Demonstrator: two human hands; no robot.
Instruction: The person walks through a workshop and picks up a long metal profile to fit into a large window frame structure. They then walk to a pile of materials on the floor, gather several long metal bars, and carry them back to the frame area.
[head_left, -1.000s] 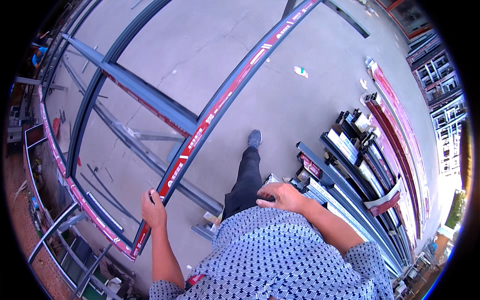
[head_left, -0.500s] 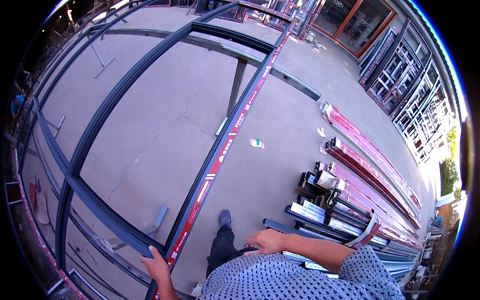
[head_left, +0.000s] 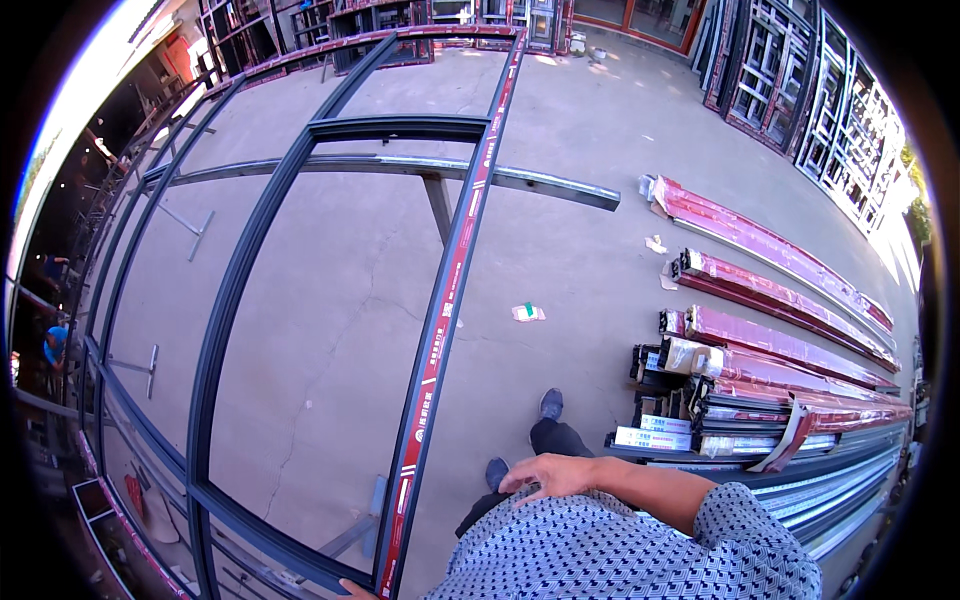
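The large frame [head_left: 436, 340] lies to the left, above the floor [head_left: 580, 270], with a beam [head_left: 560, 188] crossing beneath its far part and jutting out to the right. The left hand [head_left: 354, 590] is at its near right corner. Right of it, a paper scrap [head_left: 522, 314] lies on the floor, then long bars [head_left: 770, 338] side by side. Beyond these, upright frames [head_left: 768, 85] stand far right, beside a door [head_left: 655, 15].

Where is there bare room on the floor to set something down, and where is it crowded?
Bare floor lies between the red-taped frame and the wrapped profiles, broken by a paper scrap and, nearer, the shoes. The frame's large opening also shows mostly bare floor. It's crowded at right, where profiles lie side by side.
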